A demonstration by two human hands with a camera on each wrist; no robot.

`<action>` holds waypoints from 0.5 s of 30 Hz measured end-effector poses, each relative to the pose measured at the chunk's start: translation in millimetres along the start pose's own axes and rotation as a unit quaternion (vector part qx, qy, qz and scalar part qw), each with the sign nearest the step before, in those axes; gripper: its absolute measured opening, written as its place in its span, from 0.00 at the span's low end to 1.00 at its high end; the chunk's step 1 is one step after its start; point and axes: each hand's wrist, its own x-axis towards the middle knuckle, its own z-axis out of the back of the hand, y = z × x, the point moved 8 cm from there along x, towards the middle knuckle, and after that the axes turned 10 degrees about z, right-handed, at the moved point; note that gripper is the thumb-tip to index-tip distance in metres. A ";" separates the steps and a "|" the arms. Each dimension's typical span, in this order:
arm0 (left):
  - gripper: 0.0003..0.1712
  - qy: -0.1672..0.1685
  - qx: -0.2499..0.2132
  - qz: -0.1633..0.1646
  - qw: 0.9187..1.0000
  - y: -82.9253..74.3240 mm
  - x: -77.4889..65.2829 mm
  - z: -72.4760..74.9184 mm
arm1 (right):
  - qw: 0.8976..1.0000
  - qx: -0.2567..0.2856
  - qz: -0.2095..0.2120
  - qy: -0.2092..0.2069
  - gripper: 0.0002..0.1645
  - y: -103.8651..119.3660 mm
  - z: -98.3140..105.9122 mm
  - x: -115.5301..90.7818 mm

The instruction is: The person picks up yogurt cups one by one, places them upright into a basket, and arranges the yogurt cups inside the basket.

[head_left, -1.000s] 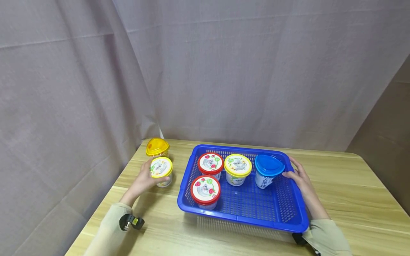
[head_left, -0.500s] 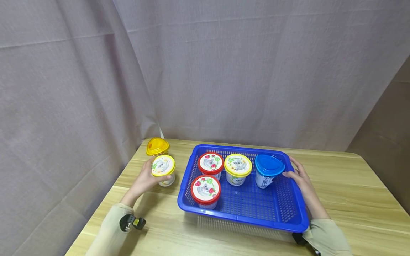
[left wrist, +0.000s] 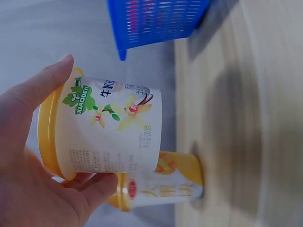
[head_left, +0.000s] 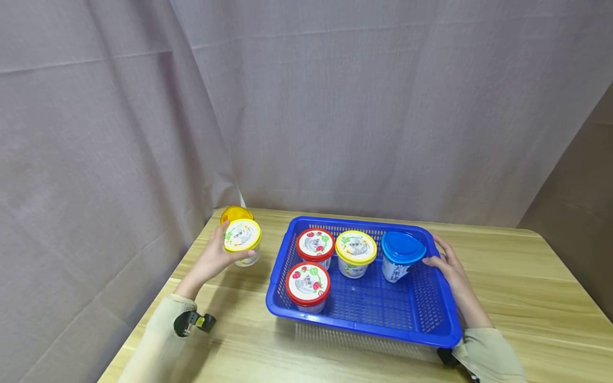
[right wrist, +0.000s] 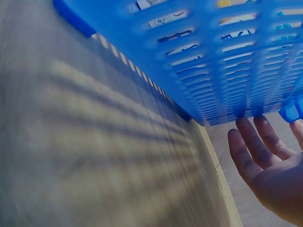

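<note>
Plainly, the left hand (head_left: pixel 209 261) curls its fingers round a tapered, yellow-lidded XIAODEYI cup (head_left: pixel 242 237) at nine o'clock from the slotted plastic basket (head_left: pixel 383 315), whose three-o'clock rim the right hand (head_left: pixel 450 271) pinches.

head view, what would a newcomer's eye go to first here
Probably the blue basket, just right of centre in the picture's lower half, with red-lidded cups at its left end and a blue-lidded cup near its far right corner. Next, the left hand, holding a yellow-lidded cup above the table, left of the basket. The right hand grips the basket's right side.
</note>
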 end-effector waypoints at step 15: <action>0.66 -0.033 0.015 -0.049 0.998 -42.9 5.1 18.3 | 1.000 0.022 0.000 -0.005 0.43 -1.4 1.5 2.1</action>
